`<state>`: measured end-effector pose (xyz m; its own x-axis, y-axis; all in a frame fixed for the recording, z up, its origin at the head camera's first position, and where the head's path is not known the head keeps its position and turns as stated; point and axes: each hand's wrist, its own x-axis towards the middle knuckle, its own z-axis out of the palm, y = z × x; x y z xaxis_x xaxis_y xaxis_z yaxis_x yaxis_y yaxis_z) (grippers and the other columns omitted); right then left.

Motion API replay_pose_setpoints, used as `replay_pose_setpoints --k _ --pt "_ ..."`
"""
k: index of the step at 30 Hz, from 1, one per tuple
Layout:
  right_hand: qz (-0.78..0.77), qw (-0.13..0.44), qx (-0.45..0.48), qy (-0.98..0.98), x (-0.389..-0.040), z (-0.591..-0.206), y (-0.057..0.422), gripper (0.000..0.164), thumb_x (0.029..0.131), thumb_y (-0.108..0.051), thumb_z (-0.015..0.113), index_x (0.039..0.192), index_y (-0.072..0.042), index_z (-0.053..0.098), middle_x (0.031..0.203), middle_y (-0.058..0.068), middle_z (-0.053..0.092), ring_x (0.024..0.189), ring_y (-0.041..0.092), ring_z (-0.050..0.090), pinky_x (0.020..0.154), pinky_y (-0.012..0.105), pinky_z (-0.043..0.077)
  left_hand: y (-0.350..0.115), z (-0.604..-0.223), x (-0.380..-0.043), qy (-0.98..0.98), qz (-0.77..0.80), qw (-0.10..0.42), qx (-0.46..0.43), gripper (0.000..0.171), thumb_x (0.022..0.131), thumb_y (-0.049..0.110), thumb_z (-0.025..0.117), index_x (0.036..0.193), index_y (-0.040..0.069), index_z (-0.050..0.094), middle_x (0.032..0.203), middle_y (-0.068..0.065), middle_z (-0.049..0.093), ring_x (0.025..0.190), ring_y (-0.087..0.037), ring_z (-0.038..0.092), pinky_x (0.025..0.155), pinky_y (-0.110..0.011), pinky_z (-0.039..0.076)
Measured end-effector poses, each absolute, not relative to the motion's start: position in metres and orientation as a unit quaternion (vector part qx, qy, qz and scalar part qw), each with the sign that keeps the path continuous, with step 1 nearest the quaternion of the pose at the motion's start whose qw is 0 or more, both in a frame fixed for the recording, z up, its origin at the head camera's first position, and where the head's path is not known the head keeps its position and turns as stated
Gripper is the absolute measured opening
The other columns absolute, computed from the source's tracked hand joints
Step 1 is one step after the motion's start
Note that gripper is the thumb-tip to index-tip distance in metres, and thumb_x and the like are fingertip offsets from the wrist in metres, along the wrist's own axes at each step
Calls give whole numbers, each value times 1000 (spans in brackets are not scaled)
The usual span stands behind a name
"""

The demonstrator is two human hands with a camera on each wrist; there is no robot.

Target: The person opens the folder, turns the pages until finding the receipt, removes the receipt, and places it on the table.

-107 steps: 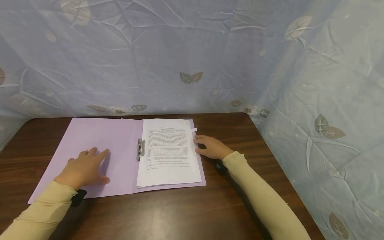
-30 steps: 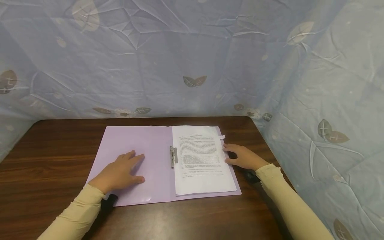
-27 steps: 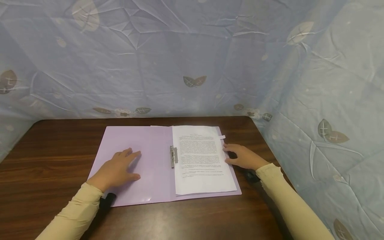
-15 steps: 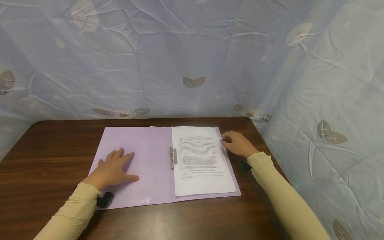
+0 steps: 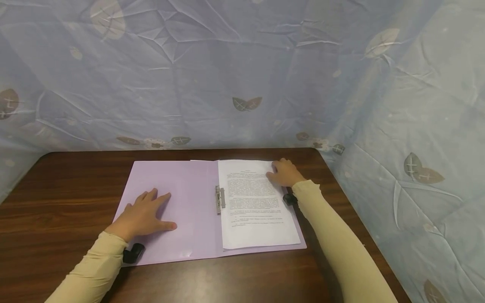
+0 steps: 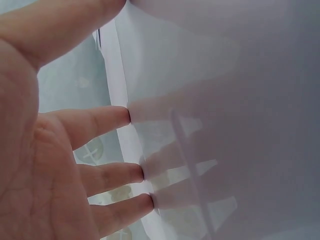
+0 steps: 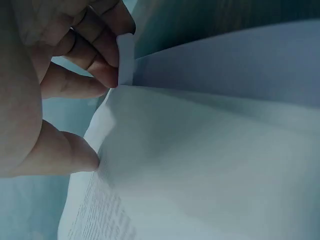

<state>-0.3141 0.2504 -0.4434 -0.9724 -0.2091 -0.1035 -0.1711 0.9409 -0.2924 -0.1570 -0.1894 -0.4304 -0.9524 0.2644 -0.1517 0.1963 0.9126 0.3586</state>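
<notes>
An open purple folder [image 5: 193, 235] lies flat on the table, a stack of printed paper [image 5: 251, 235] on its right side. A metal clip [image 5: 217, 200] sits at the stack's left edge. My left hand [image 5: 140, 216] rests spread on the folder's left cover; in the left wrist view its fingertips touch the glossy surface. At the stack's upper right corner is my right hand [image 5: 286, 173]. In the right wrist view its thumb touches the printed top sheet and the index fingertip meets the paper's edge, apart from the thumb. The other fingers bend beside a white tab [image 7: 126, 57].
Dark brown wooden table [image 5: 212, 277] beneath the folder. A pale blue leaf-patterned cloth [image 5: 204, 84] hangs behind the table and along its right side. A black wrist device [image 5: 133, 253] is on the left wrist, another black device [image 5: 289, 199] on the right.
The folder with its papers has slid right and slightly nearer. My right hand went up the stack's right edge, past the white tab, to the upper corner. My left hand has barely moved lately.
</notes>
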Motion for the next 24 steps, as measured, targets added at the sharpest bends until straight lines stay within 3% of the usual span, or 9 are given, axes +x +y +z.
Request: replay_pose_setpoints --k 6,10,19,24 --pt "-125 72 -83 986 -318 -446 250 55 96 -39 67 133 2 62 119 20 57 110 35 49 97 54 43 -189 -433 -157 973 175 92 118 105 75 64 82 152 1 47 156 -42 30 141 -67 26 100 -88 21" --pt "-123 70 -80 987 -318 -446 249 55 96 -38 69 133 2 63 120 21 59 110 35 50 98 55 44 -190 -435 -158 974 174 90 116 107 74 66 82 152 1 48 155 -42 30 140 -67 26 100 -88 21" --pt "-179 79 -36 980 -319 -444 245 63 93 -33 75 142 1 57 134 21 65 117 39 62 105 57 47 -189 -435 -158 974 172 89 116 105 75 64 82 152 1 47 156 -42 30 141 -67 26 100 -88 21" --pt "-228 87 -10 970 -327 -446 250 74 91 -28 76 150 4 45 142 25 58 128 43 56 113 62 36 -189 -433 -157 974 169 94 115 104 76 64 81 152 2 47 156 -42 30 141 -66 26 101 -87 22"
